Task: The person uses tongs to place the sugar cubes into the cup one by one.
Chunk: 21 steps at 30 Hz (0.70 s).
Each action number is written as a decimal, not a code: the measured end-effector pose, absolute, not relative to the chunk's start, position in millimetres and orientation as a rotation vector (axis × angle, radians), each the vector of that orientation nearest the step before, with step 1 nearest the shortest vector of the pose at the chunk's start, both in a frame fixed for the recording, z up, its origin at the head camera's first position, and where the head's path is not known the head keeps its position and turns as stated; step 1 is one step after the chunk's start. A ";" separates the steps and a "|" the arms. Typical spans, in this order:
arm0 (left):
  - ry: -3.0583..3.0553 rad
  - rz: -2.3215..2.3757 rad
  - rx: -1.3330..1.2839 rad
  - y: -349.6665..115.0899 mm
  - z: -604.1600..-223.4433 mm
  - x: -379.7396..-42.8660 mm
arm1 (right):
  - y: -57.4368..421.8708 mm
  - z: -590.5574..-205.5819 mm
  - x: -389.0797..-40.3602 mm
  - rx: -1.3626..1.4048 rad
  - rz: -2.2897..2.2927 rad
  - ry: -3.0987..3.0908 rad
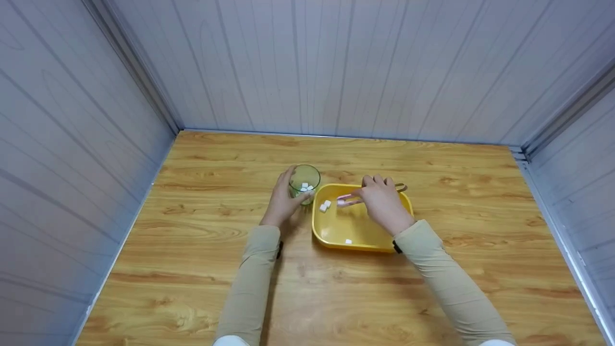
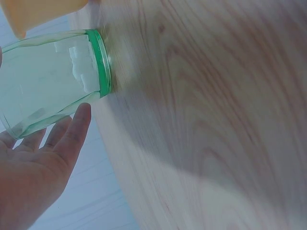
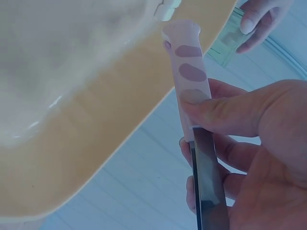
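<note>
A clear greenish glass [image 1: 304, 174] stands just left of the yellow basin [image 1: 331, 234], with several white cubes [image 1: 305, 187] at its bottom. My left hand [image 1: 282, 202] holds the glass from its left side, thumb at the front and fingers round the back; the left wrist view shows these fingers [image 2: 72, 132] along its wall. Over the basin, my right hand [image 1: 384, 202] pinches metal tongs [image 3: 192, 72] with pink, spotted ends. Between the tips of the tongs sits one white cube [image 1: 341, 203].
Two white cubes [image 1: 325, 205] lie together at the basin's left side, and another cube [image 1: 348, 241] lies by its front wall. The wooden table [image 1: 202, 269] is bounded by pale panels [image 1: 317, 72] at the back and both sides.
</note>
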<state>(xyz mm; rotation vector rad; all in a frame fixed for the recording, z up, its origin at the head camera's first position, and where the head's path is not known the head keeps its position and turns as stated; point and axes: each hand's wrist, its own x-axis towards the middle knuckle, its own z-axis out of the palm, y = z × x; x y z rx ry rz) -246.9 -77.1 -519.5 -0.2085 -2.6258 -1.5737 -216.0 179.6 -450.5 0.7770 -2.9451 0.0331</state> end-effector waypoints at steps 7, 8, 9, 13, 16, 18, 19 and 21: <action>-2.644 -1.563 -0.190 -76.2 -518.4 -246.9 | 178.1 -444.2 -217.0 0.761 0.008 -2.971; -2.645 -1.562 -0.189 -76.2 -518.5 -247.0 | 177.9 -443.3 -217.1 0.757 0.012 -2.977; -2.643 -1.563 -0.190 -76.3 -518.4 -247.0 | 177.6 -442.4 -217.5 0.751 0.015 -2.982; -2.646 -1.560 -0.193 -76.6 -518.3 -247.1 | 177.0 -438.9 -218.5 0.734 0.035 -2.994; -2.646 -1.552 -0.206 -77.1 -519.1 -247.4 | 176.8 -437.1 -219.3 0.722 0.046 -3.000; -2.647 -1.548 -0.211 -77.4 -519.7 -247.7 | 176.5 -436.1 -219.9 0.716 0.051 -3.002; -2.645 -1.551 -0.212 -77.5 -519.7 -247.6 | 176.2 -435.5 -220.2 0.713 0.052 -2.998; -2.639 -1.558 -0.218 -77.7 -519.8 -247.6 | 175.5 -433.9 -221.0 0.710 0.058 -2.992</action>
